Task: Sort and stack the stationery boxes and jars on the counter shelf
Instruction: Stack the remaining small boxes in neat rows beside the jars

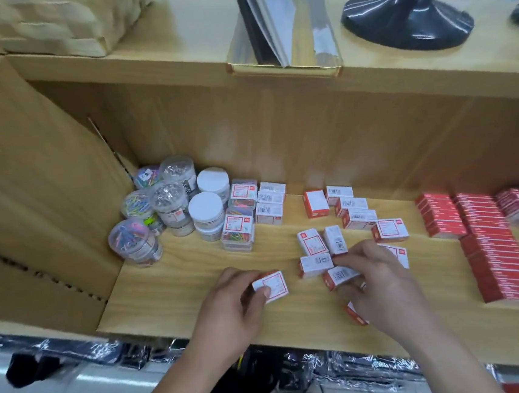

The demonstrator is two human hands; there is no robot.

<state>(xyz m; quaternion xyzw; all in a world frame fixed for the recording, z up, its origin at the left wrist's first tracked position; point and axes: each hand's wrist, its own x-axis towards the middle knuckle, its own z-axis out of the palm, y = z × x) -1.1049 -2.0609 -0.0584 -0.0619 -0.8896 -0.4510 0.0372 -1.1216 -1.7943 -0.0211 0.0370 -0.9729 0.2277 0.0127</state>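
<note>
On the wooden counter shelf (178,286) my left hand (230,306) grips one small red-and-white stationery box (273,285) near the front. My right hand (377,283) reaches over a loose cluster of the same boxes, its fingers curled round one box (338,275) lying on the shelf. Several more small boxes (351,209) lie scattered behind it. At the back left stand clear jars of coloured clips (136,243), white-lidded jars (205,208) and clear boxes of clips (237,230), next to a short stack of small boxes (270,203).
Rows of stacked red boxes (491,247) fill the right of the shelf. A cardboard carton (29,193) walls off the left. On the counter top above stand a black stand base (405,17), a gold-edged display holder (283,64) and a woven basket (45,23).
</note>
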